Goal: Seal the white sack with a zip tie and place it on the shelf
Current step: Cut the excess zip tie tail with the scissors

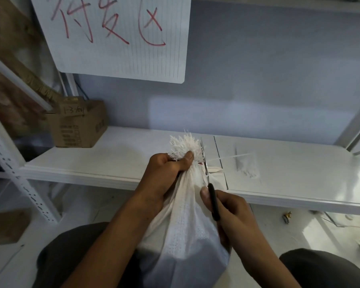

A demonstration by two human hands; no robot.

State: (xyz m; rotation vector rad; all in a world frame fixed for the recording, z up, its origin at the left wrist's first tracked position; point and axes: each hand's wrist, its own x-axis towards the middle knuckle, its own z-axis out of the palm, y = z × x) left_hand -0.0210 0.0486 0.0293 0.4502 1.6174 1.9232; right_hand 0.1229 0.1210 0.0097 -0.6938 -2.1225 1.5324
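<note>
A white woven sack (185, 235) rests between my knees, its gathered neck pointing up with a frayed top (185, 143). My left hand (164, 173) is clenched around the neck just under the fraying. My right hand (229, 210) holds black-handled scissors (213, 201), whose blades (205, 163) reach up beside the neck. The white zip tie's tail (231, 157) sticks out to the right from the neck, crossing the blades. The white shelf (92, 161) lies right behind the sack.
A cardboard box (77, 123) sits at the shelf's left end. A clear bag of zip ties (246, 164) lies on the shelf to the right. A lined sheet with red writing (121, 36) hangs above. Perforated shelf posts (19, 179) stand at left.
</note>
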